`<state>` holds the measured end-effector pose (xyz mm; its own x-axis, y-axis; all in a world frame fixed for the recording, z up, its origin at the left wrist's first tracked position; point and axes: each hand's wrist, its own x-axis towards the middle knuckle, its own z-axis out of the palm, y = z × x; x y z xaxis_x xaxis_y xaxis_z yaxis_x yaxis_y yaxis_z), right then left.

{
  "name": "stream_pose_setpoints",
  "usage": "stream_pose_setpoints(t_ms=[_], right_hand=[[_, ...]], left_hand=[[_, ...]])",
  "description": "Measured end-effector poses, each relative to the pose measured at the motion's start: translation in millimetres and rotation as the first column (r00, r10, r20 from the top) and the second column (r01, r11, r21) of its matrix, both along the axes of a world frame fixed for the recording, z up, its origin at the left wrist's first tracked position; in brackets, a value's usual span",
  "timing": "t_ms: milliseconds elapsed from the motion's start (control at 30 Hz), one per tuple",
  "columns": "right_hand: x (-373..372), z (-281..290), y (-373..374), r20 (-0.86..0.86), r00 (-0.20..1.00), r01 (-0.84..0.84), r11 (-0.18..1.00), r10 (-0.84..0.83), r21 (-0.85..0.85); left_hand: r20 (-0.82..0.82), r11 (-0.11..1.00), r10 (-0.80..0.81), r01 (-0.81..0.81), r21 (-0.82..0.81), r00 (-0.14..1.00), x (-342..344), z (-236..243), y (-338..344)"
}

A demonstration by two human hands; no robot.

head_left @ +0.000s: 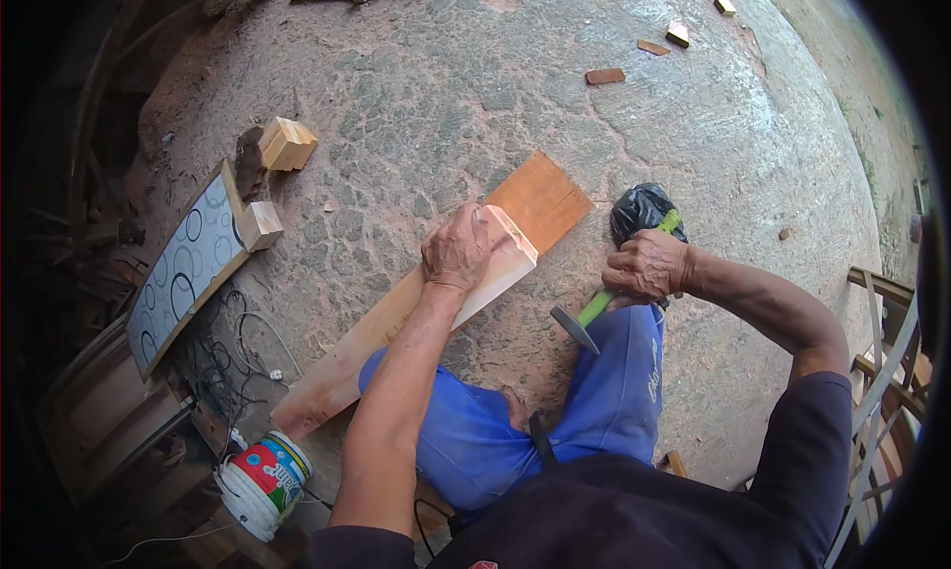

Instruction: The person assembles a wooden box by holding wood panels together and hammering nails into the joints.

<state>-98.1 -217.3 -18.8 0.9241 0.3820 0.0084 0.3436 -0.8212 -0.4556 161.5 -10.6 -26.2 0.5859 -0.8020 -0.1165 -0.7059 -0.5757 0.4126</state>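
The person is kneeling on the stone floor [693,133], blue-trousered knees at six o'clock. The right hand [649,264], at four o'clock, is gripping a green-handled hammer [584,316], fingers closed round the shaft, head hanging low. The left hand [458,248] is pressing flat, fingers together, on a pale wood block [505,262] lying across a long plank [416,311] at centre. Judgement: positioning stage; the next move requires steadying the block before striking.
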Motion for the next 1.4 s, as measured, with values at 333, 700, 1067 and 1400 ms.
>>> stream_pose_setpoints(t_ms=[333, 700, 1067, 1400], right_hand=[[85.2, 0.9, -23.5, 0.11, 0.912, 0.402, 0.914, -0.396, -0.047], [50.4, -20.7, -1.2, 0.106, 0.981, -0.141, 0.975, 0.161, -0.172], [11.0, -32.0, 59.3, -0.233, 0.77, 0.634, 0.67, -0.594, 0.386], [87.9, -44.0, 125.3, -0.613, 0.513, 0.744, -0.046, -0.601, 0.667]], left_hand=[[-0.04, 0.999, 0.033, -0.033, 0.008, 0.999, 3.0, 1.3, -0.6], [-0.016, 0.999, 0.045, -0.045, 0.003, 0.999, 3.8, -4.7, 0.6], [-0.039, 0.987, 0.066, -0.06, 0.151, 0.997, 12.2, 2.0, -2.5], [-0.037, 0.979, 0.082, -0.074, 0.191, 0.996, 13.0, 5.4, -7.4]])
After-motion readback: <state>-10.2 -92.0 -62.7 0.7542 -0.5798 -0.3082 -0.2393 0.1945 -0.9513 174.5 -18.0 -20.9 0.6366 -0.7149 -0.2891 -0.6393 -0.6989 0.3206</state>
